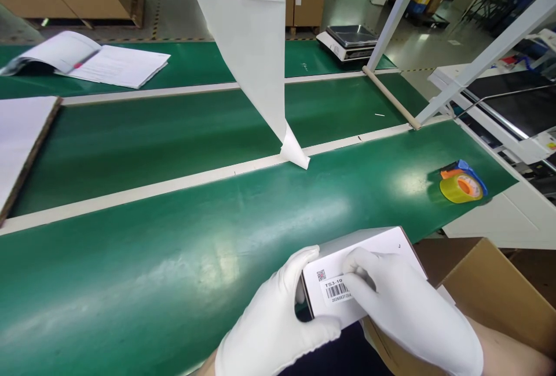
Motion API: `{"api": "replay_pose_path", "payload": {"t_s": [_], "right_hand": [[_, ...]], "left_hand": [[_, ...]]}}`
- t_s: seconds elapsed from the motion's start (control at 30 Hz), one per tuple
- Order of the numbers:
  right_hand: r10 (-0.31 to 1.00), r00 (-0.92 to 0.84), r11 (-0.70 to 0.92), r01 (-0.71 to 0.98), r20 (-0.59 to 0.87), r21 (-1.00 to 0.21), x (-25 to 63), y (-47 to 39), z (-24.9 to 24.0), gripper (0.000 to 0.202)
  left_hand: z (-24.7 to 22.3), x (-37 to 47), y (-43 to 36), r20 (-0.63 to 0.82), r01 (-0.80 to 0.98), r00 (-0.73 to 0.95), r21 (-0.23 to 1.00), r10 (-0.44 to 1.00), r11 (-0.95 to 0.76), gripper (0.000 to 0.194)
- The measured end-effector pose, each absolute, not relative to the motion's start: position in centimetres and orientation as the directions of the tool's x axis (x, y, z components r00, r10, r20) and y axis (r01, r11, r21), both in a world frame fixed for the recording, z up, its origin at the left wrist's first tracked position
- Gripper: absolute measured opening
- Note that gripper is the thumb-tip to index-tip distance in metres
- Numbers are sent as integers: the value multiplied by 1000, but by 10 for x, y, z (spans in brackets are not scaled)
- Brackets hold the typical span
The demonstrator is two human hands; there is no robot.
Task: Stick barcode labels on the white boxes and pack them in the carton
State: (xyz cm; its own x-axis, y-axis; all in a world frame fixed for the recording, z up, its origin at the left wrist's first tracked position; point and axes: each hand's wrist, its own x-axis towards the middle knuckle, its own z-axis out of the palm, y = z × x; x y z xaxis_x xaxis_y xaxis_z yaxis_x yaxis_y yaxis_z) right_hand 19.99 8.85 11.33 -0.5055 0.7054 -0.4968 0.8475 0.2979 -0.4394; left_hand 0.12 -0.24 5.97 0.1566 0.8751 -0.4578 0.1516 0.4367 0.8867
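A small white carton [382, 244] is tilted toward me at the front edge of the green table. Its left end sits between the thumb and fingers of my gloved left hand [282, 312], which is closed on it. A barcode label [336, 291] lies on the facing side, below a small printed square code. My gloved right hand [395, 300] has thumb and forefinger pinched at that label's right end and covers part of it. Hanging above the table is a strip of label backing [256, 40] with two more barcode labels near its top; its lower end is curled.
A tape dispenser [463, 183] lies on the green table [152, 260] at right. An open cardboard box [499, 289] stands at lower right. Farther back are an open booklet [117, 63], a weighing scale [350, 40] and a slanted white frame [399, 11]. A white board [21, 138] edges the left.
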Motion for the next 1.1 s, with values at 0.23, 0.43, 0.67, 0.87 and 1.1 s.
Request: {"api": "replay_pose_path", "payload": {"t_s": [0.23, 0.43, 0.67, 0.87, 1.1], "right_hand": [[710, -527, 321, 833, -468, -451, 200, 89, 111, 24], [713, -545, 362, 825, -441, -433, 202, 88, 111, 24], [725, -544, 385, 829, -423, -405, 199, 85, 113, 24], [731, -511, 388, 856, -452, -341, 198, 85, 114, 25], [723, -547, 456, 837, -422, -302, 191, 83, 110, 23]], "left_hand": [[60, 1, -3, -438, 216, 143, 889, 887, 404, 88], [61, 2, -4, -461, 288, 99, 862, 882, 418, 90], [64, 1, -3, -427, 259, 114, 884, 897, 389, 85], [59, 4, -6, -463, 376, 49, 829, 885, 413, 92], [49, 14, 2, -278, 509, -139, 803, 950, 310, 42]]}}
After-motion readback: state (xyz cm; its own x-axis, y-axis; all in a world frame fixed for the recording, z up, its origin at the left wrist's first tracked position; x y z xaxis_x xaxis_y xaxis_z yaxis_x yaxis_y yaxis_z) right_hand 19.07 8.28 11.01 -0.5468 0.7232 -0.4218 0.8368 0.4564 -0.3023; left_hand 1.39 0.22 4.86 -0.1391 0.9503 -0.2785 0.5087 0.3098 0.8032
